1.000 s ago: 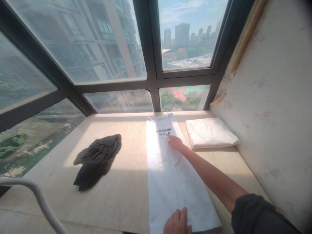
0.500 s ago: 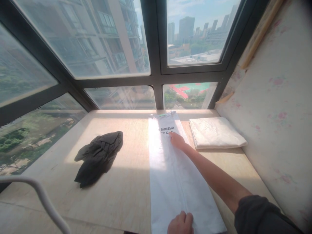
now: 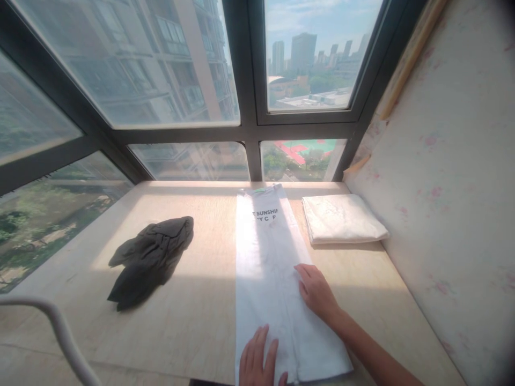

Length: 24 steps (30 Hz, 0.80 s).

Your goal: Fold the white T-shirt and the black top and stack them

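A white T-shirt [image 3: 265, 295] with dark printed letters near its neck end lies folded into a long strip on the wooden surface, its collar toward the window. My left hand [image 3: 259, 358] rests flat on the shirt's near end, fingers spread; its lower part is cut off by the frame. Over the shirt's right edge, about midway along, my right hand [image 3: 317, 289] lies with fingers stretched out and touching the cloth. Neither hand grips anything.
A crumpled black garment [image 3: 155, 257] lies on the left of the wooden board [image 3: 213, 332]. A folded white cloth [image 3: 344, 219] sits at the right near the flowered wall [image 3: 438, 214]. A pale curved tube [image 3: 60, 327] crosses the lower left. Window frames [image 3: 251, 131] border the back.
My right hand has drawn back from the printed letters toward me, to the shirt's right edge. My left hand has moved slightly forward and left, and its fingers have opened from a closed grip.
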Each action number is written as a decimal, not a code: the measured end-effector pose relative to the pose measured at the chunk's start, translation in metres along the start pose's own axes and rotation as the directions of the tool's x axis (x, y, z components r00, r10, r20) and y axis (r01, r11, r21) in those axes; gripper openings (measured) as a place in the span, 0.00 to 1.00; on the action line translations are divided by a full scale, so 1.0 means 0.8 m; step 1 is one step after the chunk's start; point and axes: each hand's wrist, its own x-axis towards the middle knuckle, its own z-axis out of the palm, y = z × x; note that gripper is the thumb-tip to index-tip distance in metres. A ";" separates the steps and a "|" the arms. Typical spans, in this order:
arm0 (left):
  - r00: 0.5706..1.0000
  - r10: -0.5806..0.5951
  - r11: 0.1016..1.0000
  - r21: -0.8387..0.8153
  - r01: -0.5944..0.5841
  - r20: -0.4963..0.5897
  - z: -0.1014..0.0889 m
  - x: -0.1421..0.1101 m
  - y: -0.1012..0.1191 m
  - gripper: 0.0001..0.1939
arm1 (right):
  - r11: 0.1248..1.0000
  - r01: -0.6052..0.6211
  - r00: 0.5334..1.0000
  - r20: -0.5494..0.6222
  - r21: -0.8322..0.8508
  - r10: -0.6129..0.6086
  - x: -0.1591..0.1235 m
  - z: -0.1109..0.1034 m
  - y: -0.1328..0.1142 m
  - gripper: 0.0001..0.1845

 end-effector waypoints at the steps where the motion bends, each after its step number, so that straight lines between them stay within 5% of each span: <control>1: 0.998 0.061 0.997 0.044 -0.062 0.023 -0.004 0.001 -0.008 0.24 | 0.999 0.037 0.999 -0.033 -0.006 -0.037 -0.024 0.002 0.002 0.25; 6: 0.973 0.194 0.971 0.115 -0.209 0.126 -0.019 0.008 -0.017 0.38 | 0.992 0.113 0.990 -0.076 -0.047 -0.116 -0.113 0.002 -0.007 0.24; 11: 0.981 0.185 0.983 -0.008 -0.185 0.065 -0.039 0.009 -0.028 0.30 | 0.980 0.199 0.980 -0.001 0.013 -0.199 -0.165 -0.008 -0.024 0.27; 17: 0.972 0.224 0.971 -0.096 -0.217 0.071 -0.047 -0.006 -0.040 0.30 | 0.963 0.270 0.961 0.064 -0.013 -0.269 -0.196 -0.012 -0.018 0.25; 20: 0.992 0.098 0.989 -0.121 -0.087 0.085 -0.039 -0.019 -0.028 0.17 | 0.941 0.335 0.940 0.076 -0.045 -0.332 -0.201 -0.017 -0.014 0.28; 24: 0.999 0.022 0.986 -0.163 -0.016 0.034 -0.035 -0.029 -0.018 0.21 | 0.920 0.389 0.921 0.058 -0.054 -0.386 -0.204 -0.025 -0.014 0.29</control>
